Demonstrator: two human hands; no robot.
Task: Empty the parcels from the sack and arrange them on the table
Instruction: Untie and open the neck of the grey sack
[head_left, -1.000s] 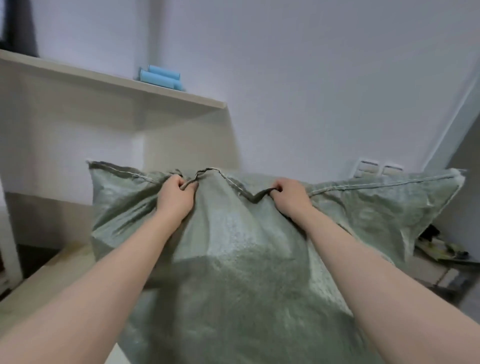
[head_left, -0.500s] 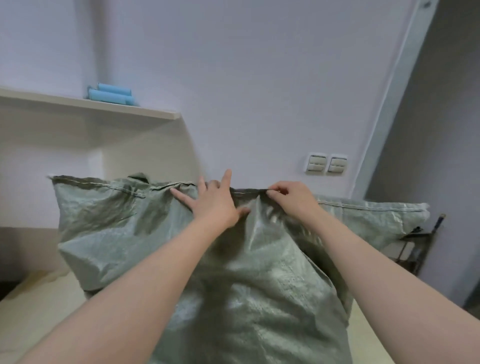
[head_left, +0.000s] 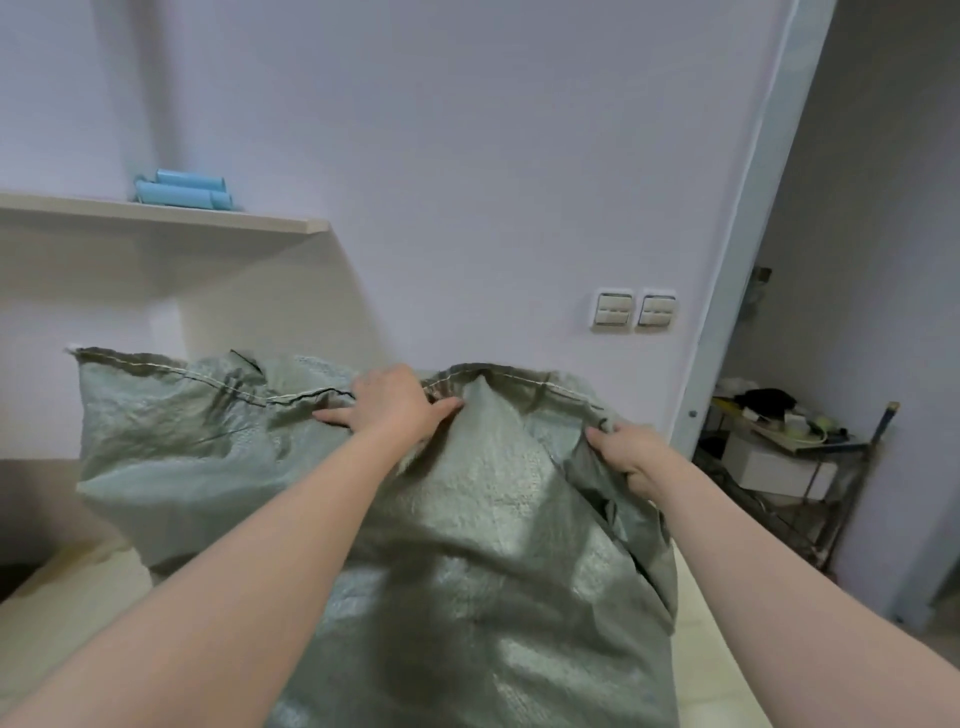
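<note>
A large grey-green woven sack (head_left: 467, 519) stands upright on the pale table (head_left: 67, 608), filling the middle of the view. My left hand (head_left: 395, 405) grips the stitched top hem near its middle, fingers hooked over the edge. My right hand (head_left: 631, 449) grips the same hem further right and lower, pulling the fabric down at the sack's right corner. No parcels are visible; the sack's inside is hidden.
A pale shelf (head_left: 156, 215) on the left wall carries blue rolls (head_left: 182, 189). Two wall switches (head_left: 634, 310) sit behind the sack. A doorway at right shows a cluttered metal rack (head_left: 795, 457).
My left hand went from open on the hem to gripping it. My right hand slid right and down along the hem. The view has turned further right.
</note>
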